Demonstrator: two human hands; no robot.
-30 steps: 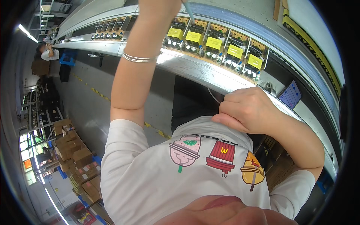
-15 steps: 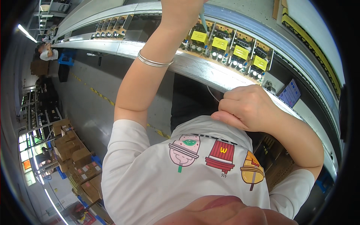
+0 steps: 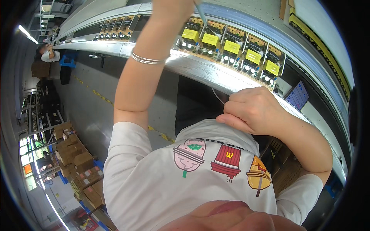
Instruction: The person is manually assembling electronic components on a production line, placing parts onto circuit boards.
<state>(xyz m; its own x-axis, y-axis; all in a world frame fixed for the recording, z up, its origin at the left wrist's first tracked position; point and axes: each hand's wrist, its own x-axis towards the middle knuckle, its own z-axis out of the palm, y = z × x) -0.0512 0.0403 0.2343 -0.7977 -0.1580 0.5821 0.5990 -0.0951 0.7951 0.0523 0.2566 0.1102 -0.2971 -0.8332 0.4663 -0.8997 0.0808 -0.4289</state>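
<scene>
My left hand (image 3: 173,9), blurred and cut off by the upper edge, grips a thin light-blue pointed tool (image 3: 201,12). The tool's tip points down at the upper part of the circuit boards (image 3: 231,47). These boards stand side by side in the metal line, each with a yellow-topped block, dark parts and round capacitors. A silver bangle circles my left wrist. My right hand (image 3: 252,109) is closed in a loose fist in front of the near metal rail (image 3: 216,71). Nothing shows in it, and a white cable (image 3: 218,95) runs beside it.
Farther left on the line sits another group of circuit boards (image 3: 115,29). A phone-like screen (image 3: 297,95) leans at the right beyond my right hand. Cardboard boxes (image 3: 83,159) are stacked at the left, and a person (image 3: 49,54) works by a blue stool (image 3: 68,59).
My left hand has moved left with the tool, baring another board that my arm covered. Both groups of boards have shifted slightly right. My right hand stays where it was.
</scene>
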